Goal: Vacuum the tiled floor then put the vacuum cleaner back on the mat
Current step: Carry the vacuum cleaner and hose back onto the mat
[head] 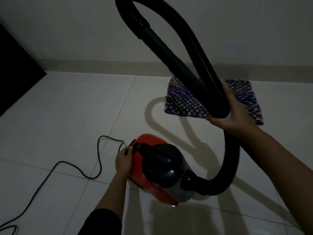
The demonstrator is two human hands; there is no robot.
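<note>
A red and black canister vacuum cleaner [157,168] sits on the white tiled floor [67,116] low in the middle of the view. My left hand [123,161] rests against its rear left side, fingers curved at the red edge. My right hand [232,114] grips the black hose and wand [194,73] together, raised so the hose loops up past the top of the frame. Behind the hose lies the woven blue and white mat [240,95], flat on the floor near the wall.
A black power cord [81,168] snakes across the tiles from the vacuum's rear to the lower left corner. A dark piece of furniture [15,78] stands at the left edge. The wall and skirting [101,63] run across the back.
</note>
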